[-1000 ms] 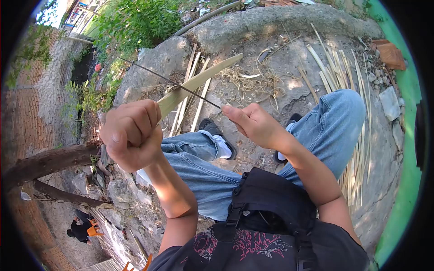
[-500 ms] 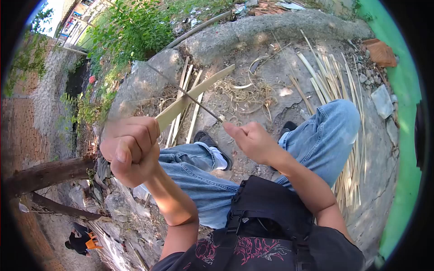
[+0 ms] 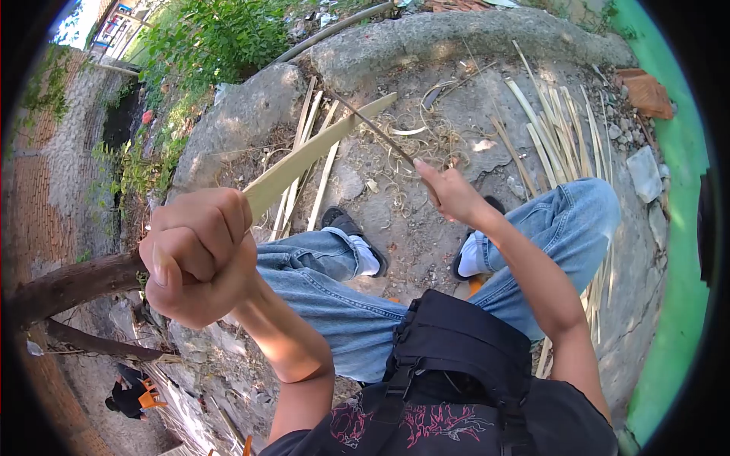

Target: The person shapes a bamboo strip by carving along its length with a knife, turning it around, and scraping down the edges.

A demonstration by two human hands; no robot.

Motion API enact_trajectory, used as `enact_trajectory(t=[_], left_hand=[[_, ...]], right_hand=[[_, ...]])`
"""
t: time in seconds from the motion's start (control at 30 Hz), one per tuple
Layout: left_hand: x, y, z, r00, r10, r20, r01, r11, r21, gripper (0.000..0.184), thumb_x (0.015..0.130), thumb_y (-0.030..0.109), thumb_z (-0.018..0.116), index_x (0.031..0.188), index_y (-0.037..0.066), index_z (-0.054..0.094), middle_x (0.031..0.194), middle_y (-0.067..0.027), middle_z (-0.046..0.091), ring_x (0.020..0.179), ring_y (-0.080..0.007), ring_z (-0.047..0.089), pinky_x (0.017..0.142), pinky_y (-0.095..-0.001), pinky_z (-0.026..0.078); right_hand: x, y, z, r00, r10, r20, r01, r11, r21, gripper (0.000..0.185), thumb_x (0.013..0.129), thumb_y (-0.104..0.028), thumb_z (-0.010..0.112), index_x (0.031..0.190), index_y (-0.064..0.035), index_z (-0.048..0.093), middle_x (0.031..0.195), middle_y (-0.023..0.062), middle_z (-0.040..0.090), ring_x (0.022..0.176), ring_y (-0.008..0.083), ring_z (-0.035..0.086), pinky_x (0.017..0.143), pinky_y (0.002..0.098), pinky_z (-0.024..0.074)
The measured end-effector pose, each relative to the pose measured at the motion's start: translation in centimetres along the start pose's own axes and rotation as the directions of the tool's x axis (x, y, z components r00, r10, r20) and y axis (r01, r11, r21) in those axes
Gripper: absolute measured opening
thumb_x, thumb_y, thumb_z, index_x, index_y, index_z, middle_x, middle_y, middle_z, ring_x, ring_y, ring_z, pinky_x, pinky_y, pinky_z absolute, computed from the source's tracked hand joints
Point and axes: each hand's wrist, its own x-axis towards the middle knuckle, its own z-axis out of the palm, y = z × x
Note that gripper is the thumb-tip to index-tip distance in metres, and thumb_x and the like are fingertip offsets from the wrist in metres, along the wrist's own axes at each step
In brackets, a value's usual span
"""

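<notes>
My left hand (image 3: pixel 199 254) is closed in a fist around one end of a flat, pale bamboo strip (image 3: pixel 300 169). The strip slants up and away to the right, over the ground. My right hand (image 3: pixel 454 195) grips a thin, dark knife (image 3: pixel 386 139), its handle hidden by the fingers. Near the strip's far end the blade crosses it; whether it is cutting in, I cannot tell. Curled shavings (image 3: pixel 437 144) lie on the ground beyond the knife.
Long split strips (image 3: pixel 559 140) lie in a pile at my right, and several more (image 3: pixel 304 152) lie ahead on the left. A rough stone ledge (image 3: pixel 456 42) curves behind. A log (image 3: pixel 84 285) juts in from the left. A person (image 3: pixel 129 391) is far off at lower left.
My right hand has moved away and to the right with the knife, so the blade crosses the strip nearer its far end. My left hand has shifted slightly left and down.
</notes>
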Motion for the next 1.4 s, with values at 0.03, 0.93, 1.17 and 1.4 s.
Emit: enact_trajectory(t=[0.03, 0.93, 1.17, 1.4], left_hand=[[-0.2, 0.0, -0.1, 0.998, 0.002, -0.059, -0.003, 1.0, -0.023, 0.047, 0.088, 0.028, 0.041, 0.047, 0.012, 0.023, 0.04, 0.0016, 0.023, 0.035, -0.0099, 0.018, 0.036, -0.0271, 0.013], [-0.8, 0.0, 0.7, 0.923, 0.041, -0.383, -0.016, 0.998, 0.067, 0.048, 0.094, 0.03, 0.034, 0.048, 0.018, 0.022, 0.045, 0.003, 0.019, 0.042, -0.0088, 0.015, 0.041, -0.0262, 0.012], [-0.9, 0.0, 1.0, 0.92, 0.035, -0.391, 0.006, 0.995, 0.104, 0.047, 0.093, 0.029, 0.035, 0.049, 0.018, 0.021, 0.045, 0.003, 0.019, 0.042, -0.0089, 0.014, 0.041, -0.0264, 0.012], [-0.4, 0.0, 1.3, 0.877, 0.043, -0.479, 0.024, 0.991, 0.132, 0.045, 0.09, 0.029, 0.036, 0.05, 0.018, 0.02, 0.046, 0.0027, 0.018, 0.043, -0.0094, 0.015, 0.042, -0.0264, 0.013]], right_hand=[[-1.4, -1.3, 1.1, 0.995, -0.084, 0.053, 0.085, 0.996, -0.013, 0.068, 0.097, -0.053, 0.039, 0.046, -0.0082, 0.039, 0.042, -0.0012, 0.034, 0.037, 0.009, 0.033, 0.039, 0.0271, 0.029], [-8.3, -5.6, 7.5, 0.953, -0.279, 0.123, 0.262, 0.955, 0.137, 0.07, 0.094, -0.053, 0.045, 0.045, -0.0039, 0.038, 0.044, -0.0026, 0.031, 0.045, 0.0079, 0.028, 0.04, 0.0327, 0.0217], [0.4, 3.2, 4.4, 0.995, -0.047, -0.085, 0.049, 0.999, 0.02, 0.069, 0.095, -0.052, 0.045, 0.044, -0.0067, 0.035, 0.044, -0.0036, 0.028, 0.043, 0.0082, 0.026, 0.04, 0.0332, 0.0216], [-7.2, -4.3, 6.5, 0.966, -0.2, 0.163, 0.179, 0.975, 0.133, 0.063, 0.098, -0.047, 0.044, 0.049, -0.0064, 0.041, 0.046, -0.0032, 0.035, 0.046, 0.0061, 0.032, 0.043, 0.0269, 0.0264]])
